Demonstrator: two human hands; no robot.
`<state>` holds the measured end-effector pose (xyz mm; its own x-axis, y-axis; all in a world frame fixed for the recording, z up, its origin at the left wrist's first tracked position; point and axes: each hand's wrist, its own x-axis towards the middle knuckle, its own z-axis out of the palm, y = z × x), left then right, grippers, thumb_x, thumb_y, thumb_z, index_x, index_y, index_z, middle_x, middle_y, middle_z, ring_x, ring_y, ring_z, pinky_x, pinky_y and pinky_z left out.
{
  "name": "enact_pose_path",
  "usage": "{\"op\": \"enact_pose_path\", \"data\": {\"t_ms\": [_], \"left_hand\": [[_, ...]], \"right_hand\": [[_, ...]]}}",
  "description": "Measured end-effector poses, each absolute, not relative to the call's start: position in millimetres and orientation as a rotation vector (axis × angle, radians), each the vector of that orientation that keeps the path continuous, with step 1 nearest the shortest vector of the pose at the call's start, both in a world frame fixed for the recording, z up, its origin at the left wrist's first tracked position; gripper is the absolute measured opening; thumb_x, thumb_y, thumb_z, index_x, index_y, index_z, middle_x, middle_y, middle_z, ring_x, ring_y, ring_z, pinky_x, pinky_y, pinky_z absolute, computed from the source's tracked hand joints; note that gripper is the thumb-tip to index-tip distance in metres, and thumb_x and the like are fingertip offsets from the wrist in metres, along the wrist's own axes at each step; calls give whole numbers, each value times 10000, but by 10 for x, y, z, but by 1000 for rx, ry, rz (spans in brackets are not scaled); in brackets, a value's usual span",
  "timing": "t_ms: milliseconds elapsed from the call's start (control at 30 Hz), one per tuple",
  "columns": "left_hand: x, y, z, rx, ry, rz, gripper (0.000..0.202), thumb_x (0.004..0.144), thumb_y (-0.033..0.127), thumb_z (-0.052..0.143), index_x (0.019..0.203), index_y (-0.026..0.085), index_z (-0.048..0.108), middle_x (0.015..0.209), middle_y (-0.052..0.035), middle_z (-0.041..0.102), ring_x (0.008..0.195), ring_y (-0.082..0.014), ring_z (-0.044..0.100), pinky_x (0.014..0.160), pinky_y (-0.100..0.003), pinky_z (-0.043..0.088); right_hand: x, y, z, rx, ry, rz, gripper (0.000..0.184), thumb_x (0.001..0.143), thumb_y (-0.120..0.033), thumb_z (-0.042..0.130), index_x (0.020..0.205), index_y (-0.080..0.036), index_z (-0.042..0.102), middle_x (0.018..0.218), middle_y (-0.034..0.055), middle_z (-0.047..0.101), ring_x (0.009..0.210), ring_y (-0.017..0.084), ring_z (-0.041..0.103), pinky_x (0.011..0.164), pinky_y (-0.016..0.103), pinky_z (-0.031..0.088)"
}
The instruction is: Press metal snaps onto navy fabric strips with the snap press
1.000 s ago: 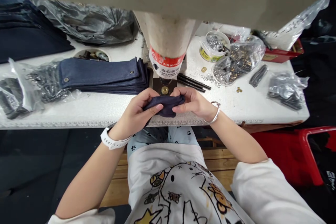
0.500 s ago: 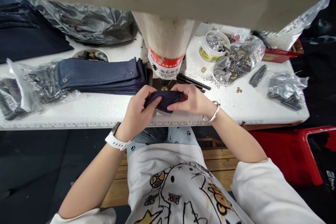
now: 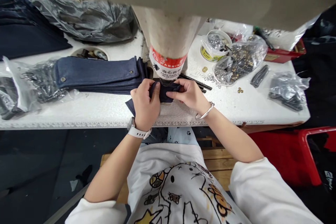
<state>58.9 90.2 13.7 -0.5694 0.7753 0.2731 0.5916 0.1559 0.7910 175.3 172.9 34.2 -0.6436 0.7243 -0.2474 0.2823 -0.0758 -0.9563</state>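
Both my hands hold a small dark blue fabric piece [image 3: 165,92] under the head of a press machine [image 3: 168,47] with a red and white warning label. My left hand [image 3: 145,105], with a white watch at the wrist, lies over the fabric's left part with fingers closed on it. My right hand [image 3: 187,94], with a silver bangle, pinches the fabric's right end. The fabric's edge sits right below the machine's head, and the die is hidden by it.
A stack of blue fabric pieces with snaps [image 3: 98,75] lies left of the machine. Bags of metal parts [image 3: 240,59], a tin of small rings [image 3: 214,43], black rods [image 3: 195,81] and loose rings lie on the white table [image 3: 91,110]. A red crate [image 3: 294,154] stands lower right.
Both hands have pushed the fabric piece forward under the machine head, covering the brass die. My left hand has turned over onto the fabric.
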Motion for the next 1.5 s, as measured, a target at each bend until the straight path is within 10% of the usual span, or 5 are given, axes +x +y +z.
{"op": "enact_pose_path", "data": {"t_ms": [733,1500], "left_hand": [[676,1002,99,1212,2447,1373,70,835,234,470,769,212,474,730,-33,577,742,-200,563,728,-351,344],[581,1031,85,1359,2452,1275,161,873,297,377,834,208,505,844,-73,624,837,-254,562,791,-402,319]], "right_hand": [[1635,1428,259,-1201,-2055,909,66,837,-250,480,852,-186,477,789,63,584,741,188,565,664,312,411],[1551,1447,49,-1195,-1868,893,65,833,-239,477,837,-194,525,843,48,622,813,185,564,734,330,423]]}}
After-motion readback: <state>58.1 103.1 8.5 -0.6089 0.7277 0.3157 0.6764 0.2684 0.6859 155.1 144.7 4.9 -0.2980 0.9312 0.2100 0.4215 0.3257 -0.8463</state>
